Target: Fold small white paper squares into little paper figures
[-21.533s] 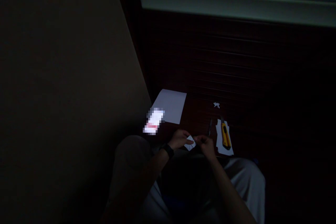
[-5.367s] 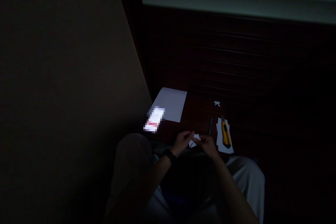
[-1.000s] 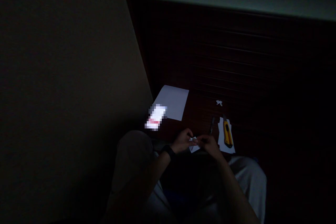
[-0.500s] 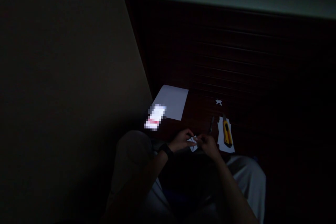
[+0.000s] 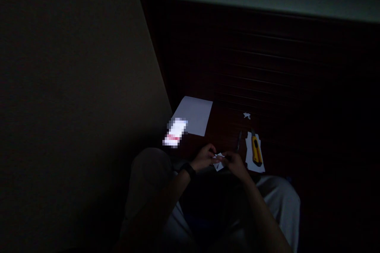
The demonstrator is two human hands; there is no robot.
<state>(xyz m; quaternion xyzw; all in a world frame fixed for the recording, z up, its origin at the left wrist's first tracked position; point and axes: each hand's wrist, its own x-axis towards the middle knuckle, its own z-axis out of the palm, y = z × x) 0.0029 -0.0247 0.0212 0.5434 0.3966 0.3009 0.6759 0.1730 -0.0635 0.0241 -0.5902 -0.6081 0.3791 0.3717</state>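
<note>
Between my two hands, just above my lap, is a small folded piece of white paper (image 5: 219, 166) with a dark line on it. My left hand (image 5: 204, 158) grips its left side, the thumb lying across the paper. From the other side my right hand (image 5: 235, 163) pinches the upper right part, and its fingers hide some of the paper. A pen (image 5: 239, 140) lies just beyond my right hand. To its right, a yellow utility knife (image 5: 257, 150) rests on some white paper pieces (image 5: 250, 162).
A large white sheet (image 5: 197, 114) lies at the left, with a bright, blurred-out phone-like screen (image 5: 175, 132) over its near corner. Small paper scraps (image 5: 247, 116) sit farther back on the dark surface. A wall (image 5: 89, 67) rises at the left. The scene is dim.
My right hand's fingers have shifted slightly left over the paper, closer to my left fingertips. The paper's outline looks a little different. The things lying around have stayed in place.
</note>
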